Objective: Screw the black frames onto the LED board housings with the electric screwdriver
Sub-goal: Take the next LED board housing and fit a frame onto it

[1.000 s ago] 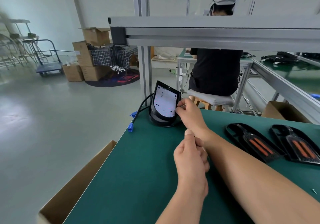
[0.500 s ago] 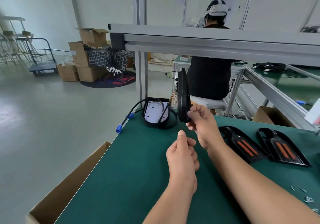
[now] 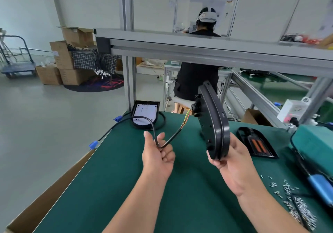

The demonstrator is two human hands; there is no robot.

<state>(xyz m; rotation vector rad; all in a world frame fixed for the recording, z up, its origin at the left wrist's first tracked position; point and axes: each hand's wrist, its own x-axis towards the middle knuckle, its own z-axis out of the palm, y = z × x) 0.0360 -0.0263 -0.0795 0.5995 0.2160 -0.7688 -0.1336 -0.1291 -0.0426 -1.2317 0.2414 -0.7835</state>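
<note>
My right hand [image 3: 232, 162] grips the lower end of a black LED board housing [image 3: 213, 123], held on edge above the green bench. A black cable [image 3: 173, 137] with coloured wires runs from the housing's back to my left hand [image 3: 158, 153], which pinches it between thumb and curled fingers. The cable goes on to a blue connector [image 3: 93, 145] at the bench's left edge. A second housing [image 3: 145, 114] lies flat at the back, its white LED board up. A black frame [image 3: 256, 143] with orange strips lies to the right. The blue electric screwdriver [image 3: 319, 186] lies at the far right.
Several loose screws [image 3: 295, 205] are scattered on the green mat at the lower right. An open cardboard box [image 3: 54, 191] stands against the bench's left edge. An aluminium frame rail [image 3: 198, 47] crosses overhead. A person [image 3: 198, 70] sits behind the bench, facing away.
My right hand has carried the housing from the back of the bench toward me and to the right. My left hand has taken hold of its cable.
</note>
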